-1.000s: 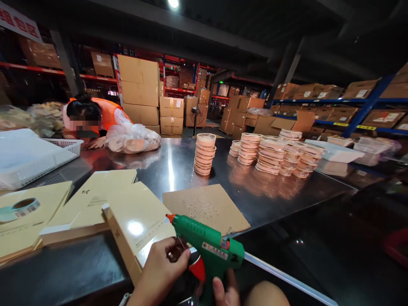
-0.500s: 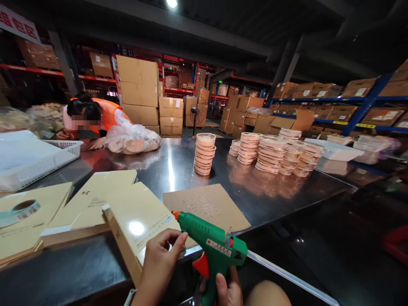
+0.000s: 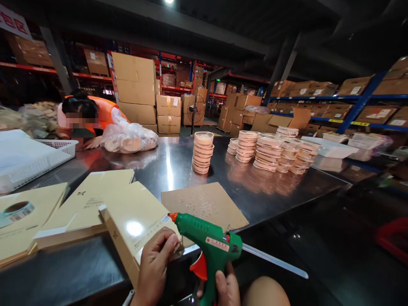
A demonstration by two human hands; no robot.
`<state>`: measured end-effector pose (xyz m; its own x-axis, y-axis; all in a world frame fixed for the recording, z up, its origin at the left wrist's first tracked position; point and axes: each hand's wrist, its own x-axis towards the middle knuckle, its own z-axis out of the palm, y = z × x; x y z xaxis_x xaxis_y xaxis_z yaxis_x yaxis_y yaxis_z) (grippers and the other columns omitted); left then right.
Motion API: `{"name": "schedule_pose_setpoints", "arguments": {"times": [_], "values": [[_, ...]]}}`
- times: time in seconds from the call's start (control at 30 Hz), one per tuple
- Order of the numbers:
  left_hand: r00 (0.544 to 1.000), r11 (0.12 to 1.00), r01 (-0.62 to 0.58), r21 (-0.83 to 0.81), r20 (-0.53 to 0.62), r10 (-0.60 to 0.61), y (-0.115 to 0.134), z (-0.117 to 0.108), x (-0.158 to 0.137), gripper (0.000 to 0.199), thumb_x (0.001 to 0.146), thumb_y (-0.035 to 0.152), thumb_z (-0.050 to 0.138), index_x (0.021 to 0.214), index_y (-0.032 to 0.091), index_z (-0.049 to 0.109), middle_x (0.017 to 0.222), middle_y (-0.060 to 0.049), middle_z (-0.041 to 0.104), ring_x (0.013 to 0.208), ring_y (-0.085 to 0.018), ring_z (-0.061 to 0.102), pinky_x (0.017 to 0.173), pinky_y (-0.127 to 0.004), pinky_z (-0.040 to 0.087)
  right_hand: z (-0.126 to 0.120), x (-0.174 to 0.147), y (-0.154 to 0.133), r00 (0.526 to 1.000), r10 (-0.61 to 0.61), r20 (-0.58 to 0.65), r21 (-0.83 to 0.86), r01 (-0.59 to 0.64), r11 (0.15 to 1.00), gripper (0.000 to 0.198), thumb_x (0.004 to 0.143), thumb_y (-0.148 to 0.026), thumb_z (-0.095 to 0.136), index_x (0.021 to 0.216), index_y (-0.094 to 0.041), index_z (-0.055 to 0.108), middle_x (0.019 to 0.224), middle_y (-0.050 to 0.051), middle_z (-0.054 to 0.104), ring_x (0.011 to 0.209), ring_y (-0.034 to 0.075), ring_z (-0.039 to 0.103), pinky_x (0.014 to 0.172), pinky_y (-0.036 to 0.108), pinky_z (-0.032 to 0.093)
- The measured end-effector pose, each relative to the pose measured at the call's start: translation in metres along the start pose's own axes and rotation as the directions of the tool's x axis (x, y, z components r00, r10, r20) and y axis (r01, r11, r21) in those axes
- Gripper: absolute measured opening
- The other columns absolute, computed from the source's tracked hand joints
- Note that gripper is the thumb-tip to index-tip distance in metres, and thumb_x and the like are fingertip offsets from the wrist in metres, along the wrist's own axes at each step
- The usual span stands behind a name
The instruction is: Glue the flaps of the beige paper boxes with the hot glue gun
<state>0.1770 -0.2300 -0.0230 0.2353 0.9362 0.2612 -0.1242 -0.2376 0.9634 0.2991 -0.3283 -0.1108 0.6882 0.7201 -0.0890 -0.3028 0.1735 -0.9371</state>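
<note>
**Glue gun at the corner of a tan box**

While a person in an orange vest (image 3: 105, 114) bends over the far side of the bench (image 3: 178, 161) at about 10 o'clock, the near edge holds the work. Going from the left: a white basket (image 3: 41, 159) sits at 9 o'clock, and nearer lie flat tan cartons (image 3: 86, 199), one with a roll of labels (image 3: 14, 210) on it. Just right of them a closed tan box (image 3: 134, 221) lies at the bench's near edge. The left hand (image 3: 154, 267), at 6 o'clock, rests its fingertips (image 3: 168, 242) on the box's near right corner, fingers curled loosely, gripping nothing.

Touching that same corner is the orange nozzle of a green glue gun (image 3: 210, 250). The right hand (image 3: 228, 289) is wrapped around its handle below the red trigger, and a pale glue stick (image 3: 274, 261) juts from the back toward 4 o'clock. Behind the gun lies a brown cardboard sheet (image 3: 204, 206) speckled with glue crumbs. Farther back at 12 o'clock stands a stack of round tubs (image 3: 202, 153), and at 1 o'clock a cluster of more such stacks (image 3: 274, 153).
</note>
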Motion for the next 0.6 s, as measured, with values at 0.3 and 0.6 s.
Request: {"name": "schedule_pose_setpoints", "arguments": {"times": [0.3, 0.6], "values": [[0.989, 0.696, -0.066, 0.715, -0.046, 0.14, -0.027, -0.027, -0.005, 0.037, 0.088, 0.037, 0.049, 0.054, 0.023, 0.053, 0.052, 0.002, 0.056, 0.051, -0.015, 0.052, 0.053, -0.026, 0.035, -0.001, 0.006, -0.009, 0.994, 0.085, -0.071, 0.088, -0.078, 0.993, 0.069, 0.07, -0.08, 0.067, 0.105, -0.023, 0.05, 0.044, -0.004, 0.058, 0.034, 0.015, 0.049, 0.036, 0.023, 0.033], [0.982, 0.691, -0.168, 0.703, 0.057, 0.181, -0.042, -0.022, -0.004, 0.049, 0.097, 0.035, 0.038, 0.14, 0.02, 0.057, 0.13, -0.014, 0.07, 0.109, -0.029, 0.072, 0.084, -0.042, 0.061, 0.002, 0.001, -0.011, 0.985, 0.164, -0.046, 0.042, -0.162, 0.986, 0.065, 0.074, -0.08, 0.064, 0.1, -0.022, 0.053, 0.044, -0.003, 0.06, 0.031, 0.015, 0.05, 0.032, 0.024, 0.034]]}}
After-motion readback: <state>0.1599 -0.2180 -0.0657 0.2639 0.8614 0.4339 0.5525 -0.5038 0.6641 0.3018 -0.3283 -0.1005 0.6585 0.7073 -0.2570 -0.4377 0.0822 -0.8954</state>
